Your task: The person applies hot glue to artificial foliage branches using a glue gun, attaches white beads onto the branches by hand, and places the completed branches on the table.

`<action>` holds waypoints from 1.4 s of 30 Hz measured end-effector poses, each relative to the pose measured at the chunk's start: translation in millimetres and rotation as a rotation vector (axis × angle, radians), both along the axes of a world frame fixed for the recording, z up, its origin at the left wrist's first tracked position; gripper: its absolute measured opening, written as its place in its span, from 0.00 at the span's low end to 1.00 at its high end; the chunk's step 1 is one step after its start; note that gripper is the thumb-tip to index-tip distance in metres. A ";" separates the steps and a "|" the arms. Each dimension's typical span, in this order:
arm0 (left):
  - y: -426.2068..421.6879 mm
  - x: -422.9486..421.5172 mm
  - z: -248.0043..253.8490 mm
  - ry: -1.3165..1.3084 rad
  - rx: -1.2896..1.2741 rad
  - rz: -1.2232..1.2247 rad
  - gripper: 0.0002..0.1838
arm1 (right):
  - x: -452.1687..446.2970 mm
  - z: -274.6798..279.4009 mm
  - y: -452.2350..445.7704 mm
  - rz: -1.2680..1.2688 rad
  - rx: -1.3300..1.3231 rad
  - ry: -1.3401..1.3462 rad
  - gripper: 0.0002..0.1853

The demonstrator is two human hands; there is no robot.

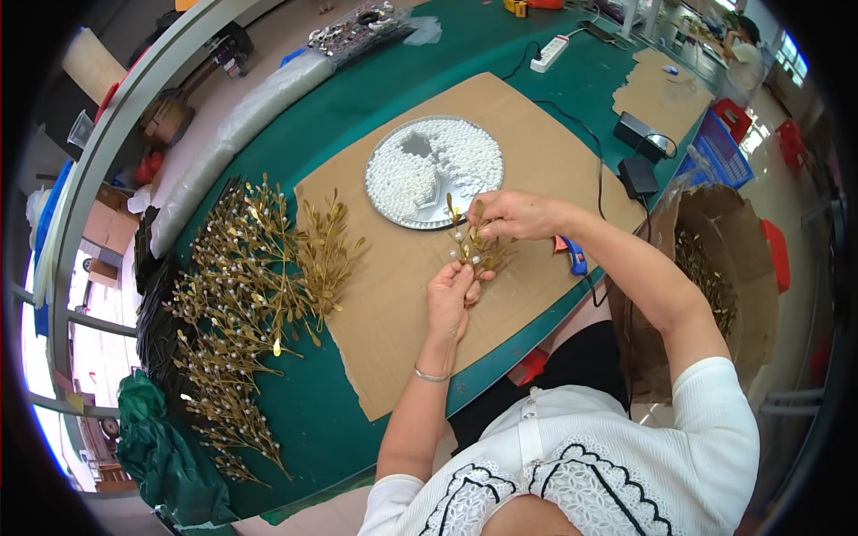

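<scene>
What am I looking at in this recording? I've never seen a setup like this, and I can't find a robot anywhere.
There is no robot: a person works with two bare hands. The single picture comes from a camera worn on the head, looking forward and down, so the person's own white top shows at the bottom.

The left hand holds a gold sprig. The right hand has its fingertips at the sprig's upper part; whatever they pinch is too small to tell.

On the green table lies a cardboard sheet, bearing a round tray of white beads. More gold sprigs are heaped to the left, many with beads. A blue tool, perhaps a glue gun, lies near the right forearm.
</scene>
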State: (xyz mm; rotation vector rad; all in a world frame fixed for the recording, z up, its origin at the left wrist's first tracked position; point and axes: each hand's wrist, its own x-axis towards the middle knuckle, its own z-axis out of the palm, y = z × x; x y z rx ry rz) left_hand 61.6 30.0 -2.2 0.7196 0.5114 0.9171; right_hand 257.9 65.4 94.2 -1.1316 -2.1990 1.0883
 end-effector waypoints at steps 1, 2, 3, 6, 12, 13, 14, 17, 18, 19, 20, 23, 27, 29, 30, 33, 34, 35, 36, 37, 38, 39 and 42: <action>0.4 0.2 -0.2 -0.007 -0.001 -0.002 0.07 | 0.1 -2.5 1.0 -0.005 0.005 0.002 0.08; 0.9 0.1 0.5 -0.005 0.007 -0.007 0.07 | 0.5 -7.7 4.1 -0.011 0.026 -0.030 0.09; 1.6 -0.5 1.5 0.002 0.003 -0.006 0.07 | 0.7 -9.3 6.0 -0.017 0.049 -0.060 0.09; 2.3 -0.3 2.0 -0.003 0.002 -0.004 0.07 | 1.3 12.7 -2.3 -0.115 -0.100 0.018 0.11; 1.2 -0.1 2.2 -0.019 0.001 -0.003 0.07 | 9.3 -9.1 7.1 -0.025 -0.040 0.038 0.13; 1.2 -0.5 2.0 -0.013 0.004 -0.001 0.07 | 7.9 -5.8 5.2 -0.024 -0.039 0.038 0.13; 1.4 -0.7 1.7 -0.012 0.005 0.001 0.07 | 5.7 -0.1 2.7 -0.051 -0.067 0.021 0.12; 1.2 -0.7 0.5 -0.025 0.006 0.003 0.07 | 6.1 -5.3 4.7 -0.032 -0.018 0.040 0.09; 1.1 -0.5 0.4 -0.025 0.010 0.000 0.06 | 7.1 -8.4 5.6 0.011 0.060 0.075 0.08; 0.7 -0.6 0.1 -0.025 0.014 -0.001 0.06 | 6.6 -7.5 4.7 0.012 0.056 0.075 0.08; 0.1 -0.8 -0.1 -0.025 0.010 0.002 0.06 | 5.1 -4.8 2.9 -0.007 0.015 0.089 0.08; 0.4 -0.6 0.9 -0.014 0.012 0.002 0.06 | 3.7 -4.7 3.3 -0.017 -0.029 0.107 0.08; -0.1 -0.5 1.0 0.010 0.005 0.000 0.06 | 4.4 -10.1 4.6 0.015 -0.007 0.129 0.08; -0.6 -0.3 0.2 0.012 0.004 0.001 0.06 | 3.2 -9.3 3.6 0.021 0.001 0.118 0.08; -0.2 -0.2 0.1 0.009 0.006 -0.003 0.06 | 2.8 -8.5 3.2 0.024 0.013 0.109 0.08; 0.5 -0.7 -1.4 -0.008 0.015 -0.012 0.06 | 2.5 -11.9 4.8 0.034 0.101 0.061 0.09; 1.0 -0.4 -1.2 -0.022 0.021 -0.015 0.06 | 2.0 -7.9 3.2 0.028 0.106 0.063 0.09; 0.8 -0.3 -0.3 -0.019 0.028 -0.022 0.06 | 1.0 -1.4 1.4 0.004 0.068 0.020 0.09; 1.1 -0.5 1.0 -0.007 0.025 -0.015 0.06 | 1.3 3.7 0.7 -0.020 0.033 -0.023 0.11; 2.1 -0.2 2.4 0.003 0.024 -0.008 0.06 | 4.2 4.6 1.5 -0.026 0.044 -0.022 0.11; 2.7 0.4 3.0 0.002 0.032 -0.013 0.06 | 8.4 3.2 2.7 -0.006 0.042 -0.001 0.12; 2.0 0.4 2.5 -0.011 0.030 -0.009 0.06 | 10.6 2.2 2.8 0.017 0.036 0.020 0.13; 1.8 0.4 -0.5 -0.041 0.028 0.001 0.06 | 5.9 11.7 -1.5 -0.065 -0.096 0.042 0.12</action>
